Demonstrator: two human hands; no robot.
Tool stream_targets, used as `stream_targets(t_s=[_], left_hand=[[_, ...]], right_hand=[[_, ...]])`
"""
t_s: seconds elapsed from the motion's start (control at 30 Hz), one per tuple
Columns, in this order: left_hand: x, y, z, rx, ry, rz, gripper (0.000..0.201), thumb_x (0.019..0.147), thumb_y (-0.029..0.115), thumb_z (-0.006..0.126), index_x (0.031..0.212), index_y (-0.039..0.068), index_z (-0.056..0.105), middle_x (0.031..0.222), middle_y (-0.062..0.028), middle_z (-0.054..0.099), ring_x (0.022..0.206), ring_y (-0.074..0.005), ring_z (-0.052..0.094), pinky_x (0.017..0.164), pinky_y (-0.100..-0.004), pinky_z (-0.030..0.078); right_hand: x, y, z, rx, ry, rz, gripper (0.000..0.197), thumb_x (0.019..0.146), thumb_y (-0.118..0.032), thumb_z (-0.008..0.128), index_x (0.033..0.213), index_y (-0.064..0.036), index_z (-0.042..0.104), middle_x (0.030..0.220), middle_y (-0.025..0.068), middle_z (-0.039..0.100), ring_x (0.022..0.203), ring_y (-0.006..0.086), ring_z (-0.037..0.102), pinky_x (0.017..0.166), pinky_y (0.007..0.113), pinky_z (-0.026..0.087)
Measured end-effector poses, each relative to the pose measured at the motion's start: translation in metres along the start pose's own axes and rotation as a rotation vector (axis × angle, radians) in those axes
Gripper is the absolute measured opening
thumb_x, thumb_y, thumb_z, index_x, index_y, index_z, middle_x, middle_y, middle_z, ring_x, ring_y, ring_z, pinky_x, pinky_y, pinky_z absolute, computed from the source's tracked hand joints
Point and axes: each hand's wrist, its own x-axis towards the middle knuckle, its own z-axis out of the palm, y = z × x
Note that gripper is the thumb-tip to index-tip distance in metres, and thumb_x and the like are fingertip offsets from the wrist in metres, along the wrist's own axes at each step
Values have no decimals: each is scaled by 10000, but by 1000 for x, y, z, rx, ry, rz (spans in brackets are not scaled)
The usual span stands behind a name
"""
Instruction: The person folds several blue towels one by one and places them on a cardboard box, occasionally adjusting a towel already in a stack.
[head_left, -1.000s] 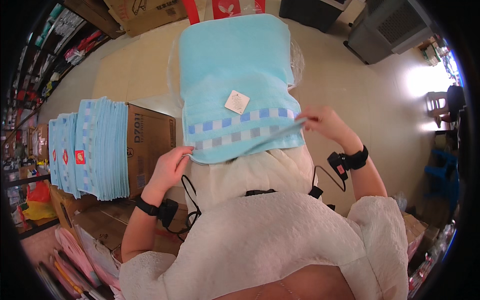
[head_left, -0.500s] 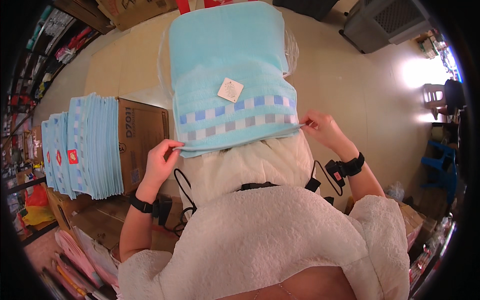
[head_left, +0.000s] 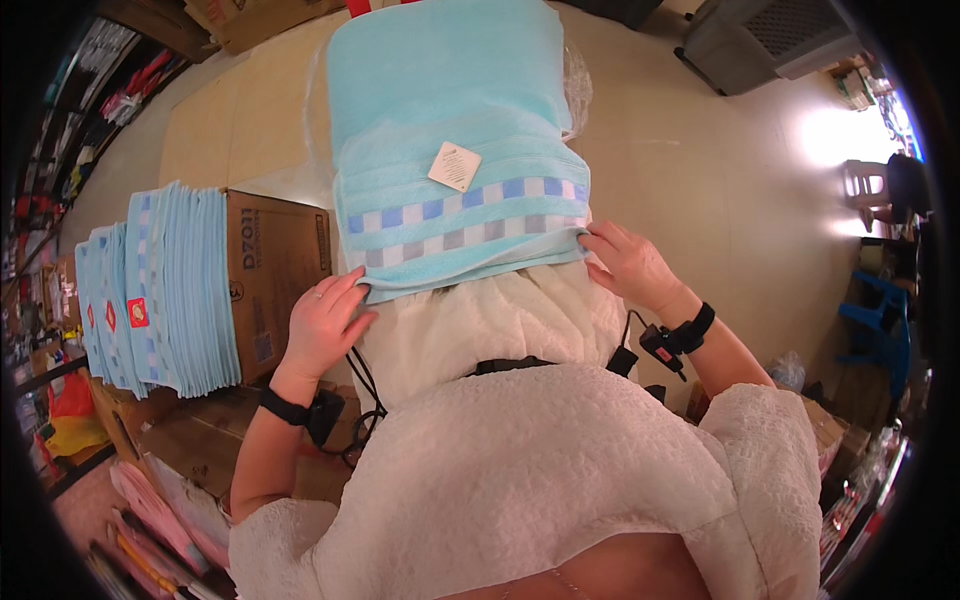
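Over my lap lies a stack of light blue towels, the top one banded with blue and grey checks near its close edge. A white diamond-shaped tag sits on it. At the near left corner of the top towel, the fingertips of my left hand grip the edge, the thumb standing a little away. My right hand has its bent fingers on the near right corner, with the thumb lower down. Between the hands the towel's near edge is slightly curled. Parts of the fingertips are hidden by the cloth.
On the left, a pile of folded blue towels with red labels leans against a cardboard box. A grey plastic crate stands at the far right, a blue stool at the right. Shelves of goods line the left side.
Both hands have shifted their hold on the towel's near edge; the right moved inward and the left thumb came away from the corner. The edge curls less tightly.
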Motion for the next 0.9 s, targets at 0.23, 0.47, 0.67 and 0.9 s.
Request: stream_targets(t_s=[0.23,0.47,0.67,0.9], left_hand=[[-2,-13,4,170,40,84,152,693,72,643,820,24,576,1017,-85,594,854,-241,575,705,-326,474],[37,-26,-64,-210,230,-152,55,827,-6,497,880,-5,510,779,-67,524,624,-137,527,577,-244,429],[104,-29,-165,-222,429,-65,18,858,38,517,858,22,510,663,13,465,533,-57,453,492,-195,364],[123,-1,-236,-223,444,-11,185,887,78,494,1065,34,521,762,17,508,579,-23,431,505,-150,335]], right_hand=[[1,15,-1,-206,45,-143,198,665,-37,628,855,-47,573,856,69,548,723,221,575,610,309,489],[61,9,-76,99,324,143,132,793,13,548,922,-14,555,799,92,545,644,151,566,545,249,454],[131,14,-175,44,568,-25,131,853,-34,496,969,-32,556,656,16,561,590,49,546,522,191,442],[164,-52,-230,29,604,71,143,843,28,456,960,-22,520,704,-5,523,564,40,508,464,173,405]])
